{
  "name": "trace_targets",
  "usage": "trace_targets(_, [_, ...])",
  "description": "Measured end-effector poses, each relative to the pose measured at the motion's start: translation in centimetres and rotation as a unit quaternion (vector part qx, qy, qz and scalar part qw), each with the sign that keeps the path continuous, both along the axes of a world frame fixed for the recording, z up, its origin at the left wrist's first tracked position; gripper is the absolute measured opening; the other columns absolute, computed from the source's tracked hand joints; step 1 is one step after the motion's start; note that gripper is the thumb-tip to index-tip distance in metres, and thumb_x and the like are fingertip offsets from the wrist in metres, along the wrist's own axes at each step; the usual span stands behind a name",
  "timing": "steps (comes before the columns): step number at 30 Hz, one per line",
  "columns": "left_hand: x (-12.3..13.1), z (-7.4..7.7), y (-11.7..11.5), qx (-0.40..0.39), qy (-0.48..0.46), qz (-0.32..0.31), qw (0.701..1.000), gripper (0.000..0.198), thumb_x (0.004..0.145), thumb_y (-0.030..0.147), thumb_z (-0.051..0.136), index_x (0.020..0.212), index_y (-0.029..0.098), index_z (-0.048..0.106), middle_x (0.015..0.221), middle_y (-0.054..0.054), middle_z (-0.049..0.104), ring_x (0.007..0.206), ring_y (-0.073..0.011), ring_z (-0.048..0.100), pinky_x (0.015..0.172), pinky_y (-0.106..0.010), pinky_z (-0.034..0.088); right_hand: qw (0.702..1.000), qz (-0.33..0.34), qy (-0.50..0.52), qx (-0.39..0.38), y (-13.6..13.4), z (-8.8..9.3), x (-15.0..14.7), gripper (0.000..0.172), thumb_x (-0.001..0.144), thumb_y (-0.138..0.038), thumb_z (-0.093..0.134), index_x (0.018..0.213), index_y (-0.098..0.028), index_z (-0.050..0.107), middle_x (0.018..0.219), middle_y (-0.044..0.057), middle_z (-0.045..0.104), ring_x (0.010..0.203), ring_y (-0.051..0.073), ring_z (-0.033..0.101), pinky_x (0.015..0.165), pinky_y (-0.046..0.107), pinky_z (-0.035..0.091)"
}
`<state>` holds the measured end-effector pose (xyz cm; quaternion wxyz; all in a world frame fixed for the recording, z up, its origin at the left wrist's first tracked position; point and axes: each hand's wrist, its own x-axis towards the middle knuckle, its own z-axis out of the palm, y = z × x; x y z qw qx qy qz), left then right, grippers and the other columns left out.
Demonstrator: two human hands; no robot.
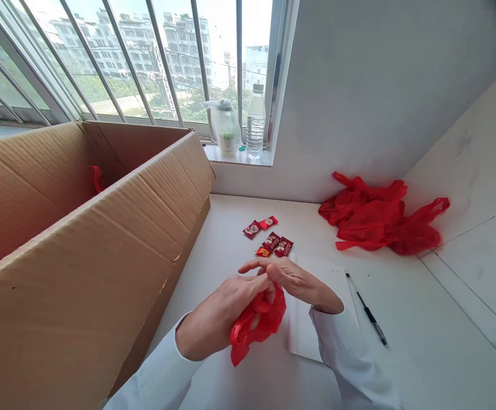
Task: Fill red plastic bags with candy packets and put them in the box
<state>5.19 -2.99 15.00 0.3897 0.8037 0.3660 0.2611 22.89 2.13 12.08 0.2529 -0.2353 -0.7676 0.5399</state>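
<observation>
Two hands, left hand (217,316) and right hand (292,282), are closed with their fingers on one red bag (256,324), just below five candies (269,236) on the worktop (422,341).

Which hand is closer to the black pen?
Right. The right hand is beside the pen, apart from it; the left hand is farther away, across the red bag both hands hold.
</observation>
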Motion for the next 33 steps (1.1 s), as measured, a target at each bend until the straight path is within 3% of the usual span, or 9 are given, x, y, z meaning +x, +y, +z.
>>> trace_targets(2, [0.0,-0.7,-0.4,0.126,0.1,0.084,0.983,0.018,0.074,0.005,0.041,0.077,0.022,0.043,0.073,0.004,0.05,0.054,-0.0095,0.034,0.049,-0.021,0.028,0.999,-0.042,0.006,-0.007,-0.2,0.0,0.0,0.054,0.095,-0.056,0.027,0.086,-0.02,0.065,0.071,0.0,0.059,0.077,0.014,0.056,0.078,0.027,0.045])
trace_targets(4, [0.1,-1.6,-0.5,0.232,0.17,0.168,0.943,0.022,0.081,0.004,0.034,0.083,0.022,0.045,0.083,0.001,0.054,0.053,-0.0097,0.036,0.047,-0.022,0.025,0.997,-0.063,0.01,-0.036,-0.3,0.0,0.1,0.047,0.095,-0.053,0.034,0.083,-0.019,0.065,0.075,-0.001,0.057,0.07,0.012,0.051,0.068,0.024,0.044])
trace_targets(8, [0.3,-3.2,0.2,0.327,0.192,0.235,0.895,0.022,0.089,0.007,0.031,0.086,0.021,0.048,0.1,-0.004,0.061,0.053,-0.0083,0.046,0.046,-0.021,0.028,0.993,-0.047,0.035,-0.101,-0.2,-0.6,0.1,0.033,0.092,-0.045,0.046,0.108,-0.021,0.063,0.081,-0.001,0.057,0.073,0.011,0.051,0.067,0.023,0.043])
trace_targets(11, [0.2,-3.9,0.7,0.351,0.168,0.243,0.889,0.02,0.091,0.011,0.035,0.081,0.02,0.05,0.105,-0.007,0.062,0.056,-0.0079,0.053,0.048,-0.02,0.033,0.984,-0.015,0.058,-0.17,0.0,-1.1,0.1,0.037,0.089,-0.044,0.053,0.12,-0.024,0.057,0.078,-0.003,0.054,0.069,0.009,0.052,0.065,0.021,0.044])
trace_targets(15, [-0.1,-4.5,1.2,0.383,0.123,0.24,0.883,0.023,0.091,0.01,0.037,0.075,0.019,0.053,0.106,-0.008,0.062,0.055,-0.0075,0.052,0.048,-0.021,0.033,0.965,0.011,0.08,-0.251,0.4,-1.4,-0.1,0.039,0.088,-0.05,0.053,0.114,-0.021,0.058,0.081,-0.001,0.054,0.068,0.009,0.054,0.061,0.02,0.046])
trace_targets(19, [-0.9,-4.9,1.4,0.393,0.115,0.2,0.89,0.025,0.09,0.006,0.036,0.075,0.018,0.052,0.106,-0.007,0.059,0.05,-0.0055,0.044,0.046,-0.021,0.031,0.971,-0.033,0.124,-0.203,0.8,-1.4,-0.3,0.026,0.084,-0.041,0.063,0.091,-0.016,0.062,0.078,-0.002,0.052,0.07,0.008,0.049,0.062,0.019,0.042])
trace_targets(23, [-1.7,-5.2,0.9,0.404,0.112,0.137,0.897,0.024,0.089,0.002,0.034,0.076,0.018,0.048,0.107,-0.008,0.057,0.058,-0.0066,0.049,0.047,-0.02,0.032,0.975,-0.038,0.127,-0.178,1.0,-1.5,0.0,0.021,0.084,-0.035,0.064,0.083,-0.014,0.061,0.067,-0.003,0.05,0.061,0.008,0.045,0.06,0.022,0.039])
trace_targets(29, [-1.0,-5.9,0.6,0.441,0.037,0.221,0.869,0.027,0.095,0.016,0.039,0.07,0.019,0.046,0.091,-0.002,0.055,0.058,-0.0057,0.047,0.053,-0.018,0.037,0.974,0.048,0.108,-0.194,0.6,-1.8,-0.4,0.023,0.083,-0.024,0.064,0.104,-0.018,0.059,0.092,0.002,0.056,0.082,0.012,0.051,0.073,0.025,0.042])
trace_targets(33, [-1.0,-5.8,1.1,0.435,0.045,0.207,0.875,0.021,0.091,0.011,0.04,0.073,0.018,0.046,0.096,-0.004,0.055,0.057,-0.0056,0.049,0.05,-0.017,0.037,0.987,-0.012,0.111,-0.118,0.4,-2.0,-1.3,0.022,0.082,-0.019,0.06,0.104,-0.019,0.062,0.086,0.0,0.054,0.075,0.011,0.048,0.067,0.022,0.04])
